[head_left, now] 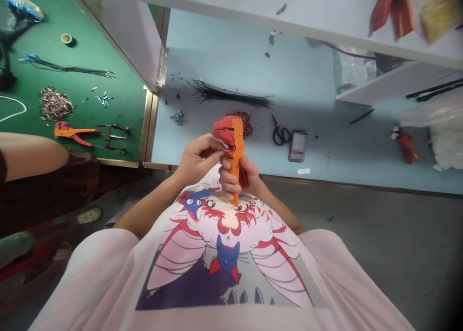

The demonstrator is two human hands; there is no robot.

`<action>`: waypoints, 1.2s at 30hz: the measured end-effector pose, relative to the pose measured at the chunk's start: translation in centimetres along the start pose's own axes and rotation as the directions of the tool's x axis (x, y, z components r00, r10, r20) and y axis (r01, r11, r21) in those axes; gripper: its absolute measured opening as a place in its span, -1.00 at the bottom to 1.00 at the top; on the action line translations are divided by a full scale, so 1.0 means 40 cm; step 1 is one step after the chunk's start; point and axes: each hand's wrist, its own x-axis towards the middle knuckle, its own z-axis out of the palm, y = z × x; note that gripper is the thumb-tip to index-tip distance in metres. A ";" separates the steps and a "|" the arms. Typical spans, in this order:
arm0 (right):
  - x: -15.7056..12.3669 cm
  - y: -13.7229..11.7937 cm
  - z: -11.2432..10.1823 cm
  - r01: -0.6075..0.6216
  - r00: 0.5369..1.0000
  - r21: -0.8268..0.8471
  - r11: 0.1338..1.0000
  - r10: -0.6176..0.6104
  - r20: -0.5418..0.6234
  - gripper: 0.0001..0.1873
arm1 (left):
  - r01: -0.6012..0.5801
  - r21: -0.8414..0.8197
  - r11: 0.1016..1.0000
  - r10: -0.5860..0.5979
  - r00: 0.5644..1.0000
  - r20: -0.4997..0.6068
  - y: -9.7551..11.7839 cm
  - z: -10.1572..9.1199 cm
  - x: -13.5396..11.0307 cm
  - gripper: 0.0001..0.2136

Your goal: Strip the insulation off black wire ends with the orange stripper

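Upright in front of my chest is an orange and red wire stripper (pixel 237 145). My right hand (pixel 231 179) is wrapped round its handles, fingers on the orange one. My left hand (pixel 198 157) is closed at the stripper's red jaw part, thumb and fingers pinching there; no wire can be made out between them. Behind the tool lies a heap of small copper-coloured bits (pixel 247 121), partly hidden by it. A bundle of black wires (pixel 231 94) lies farther back on the blue table (pixel 307 109). Small blue-ended pieces (pixel 179 117) lie to the left.
Black-handled scissors (pixel 280 133) and a phone (pixel 298 146) lie right of the tool. Overhead runs a white shelf (pixel 253 5). At left, a green table (pixel 108 94) carries another wire stripper (pixel 75 132) and a copper heap (pixel 55 103); another person's arm (pixel 32 156) reaches in.
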 end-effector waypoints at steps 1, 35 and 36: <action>-0.001 0.000 0.001 -0.001 1.000 -0.010 1.000 0.000 -0.009 -0.55 | 0.000 0.013 1.000 0.000 1.000 -0.001 0.000 0.000 0.000 -0.96; 0.022 -0.141 -0.173 0.223 0.880 0.086 0.971 -0.163 -0.446 -0.25 | 0.332 0.134 0.934 -0.309 0.936 -0.168 -0.248 0.105 0.192 -0.94; 0.019 -0.146 -0.175 0.224 0.875 0.086 0.971 -0.162 -0.456 -0.24 | 0.338 0.138 0.931 -0.313 0.933 -0.176 -0.252 0.103 0.189 -0.95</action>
